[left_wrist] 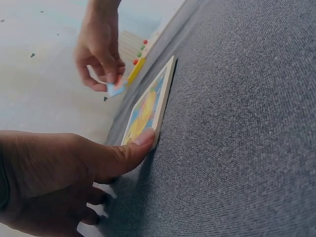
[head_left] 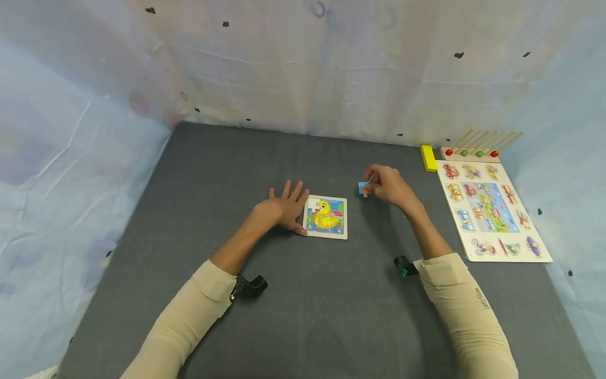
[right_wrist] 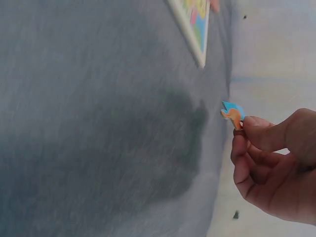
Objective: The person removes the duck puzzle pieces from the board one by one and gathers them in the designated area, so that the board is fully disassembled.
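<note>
I see a small blue-and-orange puzzle piece held above the mat, right of the square duck puzzle, which lies flat mid-table, its picture facing up.

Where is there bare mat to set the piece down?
Bare grey mat lies behind the duck puzzle, and between it and the vehicle peg board. The left hand crowds the puzzle's left edge; the right hand holds the piece above the gap.

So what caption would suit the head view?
Left hand steadies duck puzzle; right hand pinches a loose piece.
</note>
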`<state>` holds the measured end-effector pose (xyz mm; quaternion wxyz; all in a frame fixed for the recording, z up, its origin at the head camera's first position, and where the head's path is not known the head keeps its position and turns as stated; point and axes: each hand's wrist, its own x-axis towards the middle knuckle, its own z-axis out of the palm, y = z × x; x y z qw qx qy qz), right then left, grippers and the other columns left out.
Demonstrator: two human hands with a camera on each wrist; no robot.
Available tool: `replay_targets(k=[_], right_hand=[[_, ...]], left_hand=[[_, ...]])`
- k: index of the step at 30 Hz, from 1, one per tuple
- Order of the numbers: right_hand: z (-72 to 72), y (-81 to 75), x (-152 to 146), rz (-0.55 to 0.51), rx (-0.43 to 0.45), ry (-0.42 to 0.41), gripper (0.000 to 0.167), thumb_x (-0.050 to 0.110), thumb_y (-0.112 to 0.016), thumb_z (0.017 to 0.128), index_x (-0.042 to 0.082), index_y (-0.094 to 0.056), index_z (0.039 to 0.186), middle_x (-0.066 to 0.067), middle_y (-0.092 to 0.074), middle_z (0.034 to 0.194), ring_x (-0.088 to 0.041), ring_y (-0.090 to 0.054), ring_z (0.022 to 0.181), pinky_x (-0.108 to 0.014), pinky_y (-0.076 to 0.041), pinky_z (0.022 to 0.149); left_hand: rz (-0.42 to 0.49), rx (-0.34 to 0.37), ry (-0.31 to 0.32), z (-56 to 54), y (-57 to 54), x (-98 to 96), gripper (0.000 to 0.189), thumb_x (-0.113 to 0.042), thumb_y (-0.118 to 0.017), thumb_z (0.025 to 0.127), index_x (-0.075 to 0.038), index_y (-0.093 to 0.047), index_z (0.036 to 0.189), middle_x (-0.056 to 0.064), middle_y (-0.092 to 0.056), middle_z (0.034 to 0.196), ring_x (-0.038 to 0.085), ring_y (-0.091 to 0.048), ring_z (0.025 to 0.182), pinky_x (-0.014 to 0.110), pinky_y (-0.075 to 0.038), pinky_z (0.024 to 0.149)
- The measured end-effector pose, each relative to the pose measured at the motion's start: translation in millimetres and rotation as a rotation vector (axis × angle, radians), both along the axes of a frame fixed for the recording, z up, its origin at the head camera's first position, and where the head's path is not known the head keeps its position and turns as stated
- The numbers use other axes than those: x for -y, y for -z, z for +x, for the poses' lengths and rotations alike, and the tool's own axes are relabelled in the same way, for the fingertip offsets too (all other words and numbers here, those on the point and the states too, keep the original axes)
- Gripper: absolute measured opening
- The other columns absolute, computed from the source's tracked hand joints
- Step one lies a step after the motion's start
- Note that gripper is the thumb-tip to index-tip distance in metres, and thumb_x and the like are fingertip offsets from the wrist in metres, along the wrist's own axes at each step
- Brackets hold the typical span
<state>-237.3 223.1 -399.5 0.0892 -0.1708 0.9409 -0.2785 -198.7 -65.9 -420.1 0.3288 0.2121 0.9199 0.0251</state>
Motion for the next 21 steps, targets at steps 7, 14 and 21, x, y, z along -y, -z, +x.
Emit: replay_targets(k=[7, 14, 21], right_hand=[[-6.9, 8.9, -13, 0.059, 0.075, -0.018, 0.014, -0.008, -0.060, 0.096, -0.007, -0.066, 0.109, -0.025, -0.073, 0.091, -0.024, -0.059, 0.072, -0.032, -0.043, 0.065], [-9.2, 11.5, -11, 0.206, 0.121, -0.007, 0.015, -0.002, -0.059, 0.100, -0.005, -0.064, 0.114, -0.018, -0.071, 0.085, -0.022, -0.052, 0.068, -0.034, -0.042, 0.065], [-6.9, 10.3, -10, 0.312, 0.138, -0.061, 0.033, 0.010, -0.075, 0.096, -0.005, -0.063, 0.123, -0.023, -0.070, 0.104, -0.031, -0.063, 0.089, -0.048, -0.052, 0.082]], left_hand=[[-0.022, 0.013, -0.003, 0.8, -3.1, -1.2, 0.120, -0.062, -0.071, 0.092, -0.011, 0.006, 0.169, 0.015, 0.021, 0.175, 0.041, 0.019, 0.163, 0.073, -0.006, 0.127], [-0.013, 0.007, -0.008, -0.1, -2.3, -0.8, 0.120, -0.062, -0.071, 0.092, -0.012, 0.004, 0.169, 0.015, 0.020, 0.175, 0.042, 0.018, 0.163, 0.073, -0.006, 0.127], [0.004, -0.018, 0.010, -1.7, 3.2, -0.8, 0.119, -0.063, -0.070, 0.092, -0.012, 0.004, 0.169, 0.016, 0.019, 0.175, 0.042, 0.017, 0.163, 0.075, -0.007, 0.126]])
